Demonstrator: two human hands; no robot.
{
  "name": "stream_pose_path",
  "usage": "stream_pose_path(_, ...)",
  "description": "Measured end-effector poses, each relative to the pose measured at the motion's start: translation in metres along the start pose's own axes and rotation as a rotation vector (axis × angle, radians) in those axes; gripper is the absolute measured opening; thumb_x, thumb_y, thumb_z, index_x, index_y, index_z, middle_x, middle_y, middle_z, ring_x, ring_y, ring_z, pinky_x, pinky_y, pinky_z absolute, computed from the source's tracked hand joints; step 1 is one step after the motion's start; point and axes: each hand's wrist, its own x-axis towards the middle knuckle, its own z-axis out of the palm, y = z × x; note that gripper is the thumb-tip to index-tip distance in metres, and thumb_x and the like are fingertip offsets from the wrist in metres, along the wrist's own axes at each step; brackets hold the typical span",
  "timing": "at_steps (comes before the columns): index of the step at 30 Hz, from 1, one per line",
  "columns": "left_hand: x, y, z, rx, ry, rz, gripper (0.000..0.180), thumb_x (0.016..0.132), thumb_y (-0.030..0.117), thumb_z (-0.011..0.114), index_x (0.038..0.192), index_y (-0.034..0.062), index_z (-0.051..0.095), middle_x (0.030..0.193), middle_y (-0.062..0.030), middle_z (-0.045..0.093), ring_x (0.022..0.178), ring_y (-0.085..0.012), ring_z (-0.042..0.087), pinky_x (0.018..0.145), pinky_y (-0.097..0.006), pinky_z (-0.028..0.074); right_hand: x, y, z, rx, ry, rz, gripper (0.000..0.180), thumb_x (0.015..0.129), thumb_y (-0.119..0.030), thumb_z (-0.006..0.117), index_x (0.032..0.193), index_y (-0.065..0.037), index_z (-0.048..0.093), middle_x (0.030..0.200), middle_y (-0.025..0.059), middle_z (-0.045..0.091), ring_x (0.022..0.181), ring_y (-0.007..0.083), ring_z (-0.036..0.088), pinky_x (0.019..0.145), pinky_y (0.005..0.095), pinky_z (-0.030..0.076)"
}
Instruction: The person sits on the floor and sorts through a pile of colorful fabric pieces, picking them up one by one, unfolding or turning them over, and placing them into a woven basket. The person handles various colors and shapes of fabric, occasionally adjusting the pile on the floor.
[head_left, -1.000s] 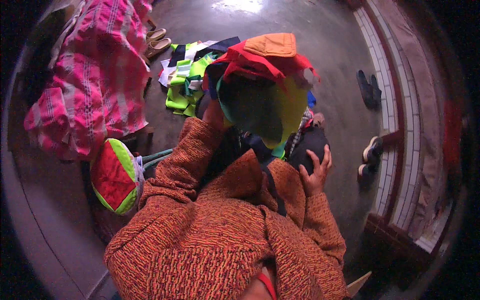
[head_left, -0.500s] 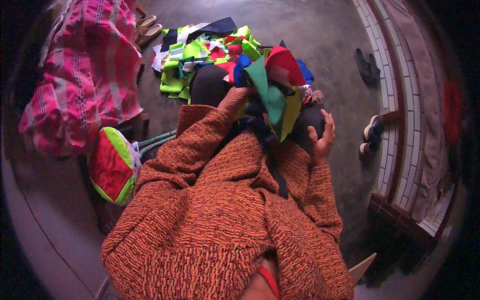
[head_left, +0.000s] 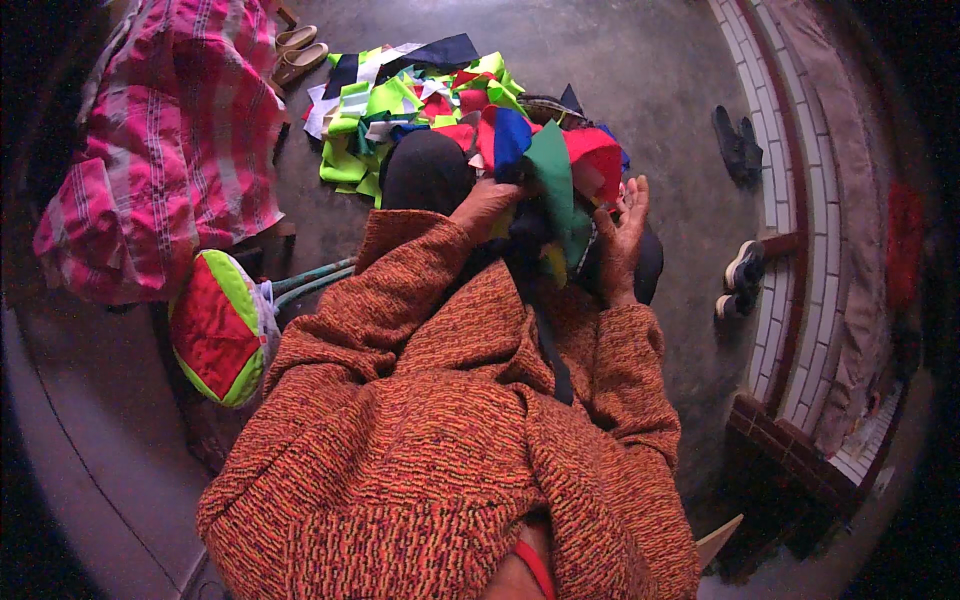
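My left hand (head_left: 487, 205) is closed around the near edge of a bunch of coloured fabric pieces held above my lap. In the bunch, a blue fabric piece (head_left: 511, 140) stands beside a green fabric piece (head_left: 550, 185), and a red fabric piece (head_left: 595, 160) fans out to the right. Dark and yellow cloth shows lower down, partly hidden. Fingers raised and apart, my right hand (head_left: 622, 245) is at the right side of the bunch; whether it touches the cloth I cannot tell.
A heap of fabric scraps (head_left: 345, 165), mostly neon yellow, lies on the floor ahead. Pink checked cloth (head_left: 170, 150) hangs at the left, above a red and yellow-green stitched piece (head_left: 215, 335). Shoes (head_left: 745, 265) rest by the brick-edged step (head_left: 795, 330) at right.
My right hand has moved left and up, closer to the bunch. The fabric pieces have shifted, with the red one now spread farther right and the blue more exposed.
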Motion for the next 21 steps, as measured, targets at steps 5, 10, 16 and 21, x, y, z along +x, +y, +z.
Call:
stream_pose_path(5, 0.009, -0.008, -0.008, 0.237, -0.048, -0.101, 0.033, 0.073, 0.014, 0.069, 0.103, 0.0043, 0.058, 0.089, -0.0085, 0.062, 0.072, -0.0188, 0.061, 0.064, -0.032, 0.05, 0.008, 0.03, -0.01, -0.108, -0.105, 0.016, 0.074, 0.072, -0.025, 0.073, 0.132, -0.005, 0.033, 0.125, 0.0102, 0.047, 0.105, 0.0203, 0.052, 0.088, 0.0317, 0.042)
stream_pose_path(10, 0.009, -0.013, -0.007, 0.334, -0.098, -0.054, 0.032, 0.074, 0.018, 0.069, 0.099, 0.0018, 0.06, 0.088, -0.0088, 0.063, 0.073, -0.0178, 0.061, 0.063, -0.032, 0.05, 0.003, 0.036, -0.008, 0.028, -0.114, 0.213, 0.04, 0.079, -0.022, 0.067, 0.111, -0.003, 0.056, 0.104, 0.0037, 0.061, 0.093, 0.013, 0.056, 0.081, 0.0267, 0.044)
stream_pose_path(16, 0.005, -0.007, -0.01, 0.389, -0.05, -0.021, 0.032, 0.077, 0.025, 0.065, 0.1, 0.0025, 0.061, 0.087, -0.0079, 0.061, 0.073, -0.0173, 0.06, 0.063, -0.03, 0.047, 0.011, 0.055, -0.016, 0.172, 0.0, 0.063, 0.025, 0.087, -0.023, 0.057, 0.099, -0.002, 0.062, 0.099, 0.0011, 0.061, 0.087, 0.01, 0.055, 0.075, 0.025, 0.044)
stream_pose_path(21, 0.029, -0.027, -0.034, 0.369, 0.042, 0.074, 0.032, 0.082, 0.029, 0.06, 0.101, 0.0036, 0.059, 0.09, -0.0085, 0.059, 0.08, -0.0191, 0.058, 0.068, -0.03, 0.046, 0.015, 0.072, -0.021, 0.056, 0.145, -0.004, 0.027, 0.088, -0.024, 0.054, 0.104, -0.002, 0.059, 0.098, 0.0016, 0.06, 0.084, 0.0099, 0.054, 0.073, 0.0251, 0.044)
